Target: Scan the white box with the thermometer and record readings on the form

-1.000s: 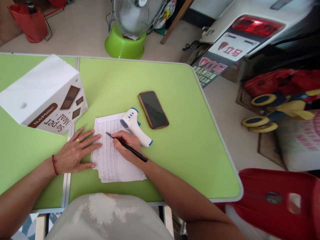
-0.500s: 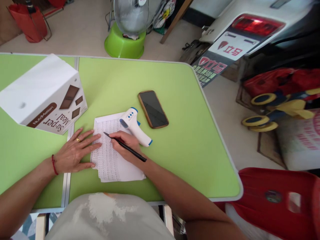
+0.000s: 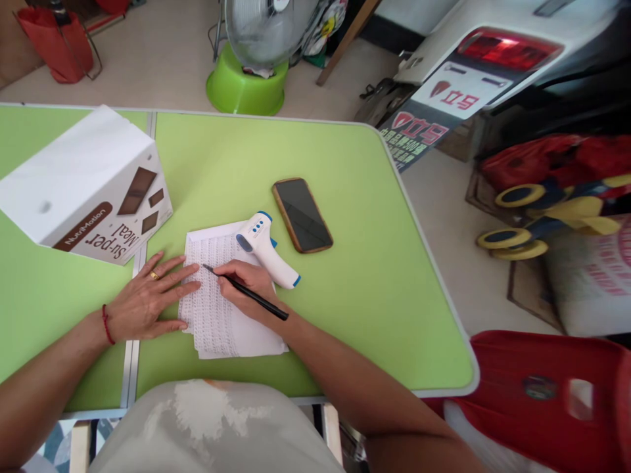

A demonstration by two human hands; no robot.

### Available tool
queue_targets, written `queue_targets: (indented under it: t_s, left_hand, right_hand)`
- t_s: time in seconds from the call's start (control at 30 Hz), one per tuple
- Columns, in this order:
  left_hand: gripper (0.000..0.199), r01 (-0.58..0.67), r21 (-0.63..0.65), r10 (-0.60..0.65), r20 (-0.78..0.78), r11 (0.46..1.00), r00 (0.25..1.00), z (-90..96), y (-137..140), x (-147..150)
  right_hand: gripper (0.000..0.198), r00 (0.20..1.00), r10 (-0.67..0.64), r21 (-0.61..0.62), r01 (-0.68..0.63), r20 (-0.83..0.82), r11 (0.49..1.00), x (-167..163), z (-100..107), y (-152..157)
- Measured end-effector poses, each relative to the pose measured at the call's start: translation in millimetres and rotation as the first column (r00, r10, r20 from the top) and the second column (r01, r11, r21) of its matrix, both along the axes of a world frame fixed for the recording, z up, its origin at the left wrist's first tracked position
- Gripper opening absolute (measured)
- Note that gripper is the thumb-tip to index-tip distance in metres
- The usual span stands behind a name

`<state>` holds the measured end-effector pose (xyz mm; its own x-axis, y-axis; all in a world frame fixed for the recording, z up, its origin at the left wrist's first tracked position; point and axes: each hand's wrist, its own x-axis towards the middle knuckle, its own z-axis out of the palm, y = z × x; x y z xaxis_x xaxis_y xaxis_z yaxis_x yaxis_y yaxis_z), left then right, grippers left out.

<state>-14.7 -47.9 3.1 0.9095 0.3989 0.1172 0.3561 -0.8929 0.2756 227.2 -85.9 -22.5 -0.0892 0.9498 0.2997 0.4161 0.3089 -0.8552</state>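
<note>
Sheets of paper (image 3: pixel 210 328) covered in columns of small writing lie on the green table (image 3: pixel 374 295). My left hand (image 3: pixel 148 299) rests flat with spread fingers, its fingertips on the left edge of the sheets. In my right hand (image 3: pixel 249 289) a black pen (image 3: pixel 259 302) is gripped, its tip down at the written columns. A white and blue infrared thermometer (image 3: pixel 266 249) lies partly over the top right of the paper, just beyond the right hand. Further right is a phone (image 3: pixel 303 215) in a brown case, screen up and dark.
A white carton (image 3: pixel 83 177) stands at the table's left. Beyond the far edge, a fan (image 3: pixel 259 29) sits on a green tub (image 3: pixel 246 89). A white scooter (image 3: pixel 513 52) is at the back right, and a red plastic chair (image 3: pixel 547 394) stands by the near right corner.
The pen tip and right-hand fingers have shifted very slightly down the page. My left hand and the other things stay where they were.
</note>
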Motion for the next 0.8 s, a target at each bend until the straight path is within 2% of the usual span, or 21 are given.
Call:
queue_targets:
  t_s: [0.1,0.23,0.37,0.5,0.8]
  left_hand:
    - [0.063,0.007,0.009,-0.007,0.005,1.0,1.0,0.5,0.0,0.2]
    - [0.062,0.007,0.012,-0.007,0.005,1.0,1.0,0.9,-0.2,0.2]
    - [0.063,-0.001,-0.003,0.001,-0.012,1.0,1.0,0.4,-0.1,-0.5]
    - [0.063,-0.005,-0.007,0.005,-0.011,1.0,1.0,-0.2,0.1,-0.8]
    - [0.063,0.003,0.005,-0.003,0.005,1.0,1.0,0.2,0.2,-0.8]
  right_hand:
    - [0.014,1.0,0.001,0.002,-0.001,-0.013,1.0,-0.7,-0.5,0.5]
    - [0.015,0.997,-0.069,-0.028,0.069,-0.013,0.997,-1.6,-1.1,0.8]
    - [0.014,1.0,-0.03,-0.054,0.03,0.002,0.998,-0.2,-0.2,-0.1]
    - [0.014,0.999,-0.048,-0.081,0.049,0.005,0.995,0.7,0.6,-0.9]
    - [0.015,0.998,-0.069,-0.059,0.068,-0.009,0.996,-0.4,1.2,-1.8]
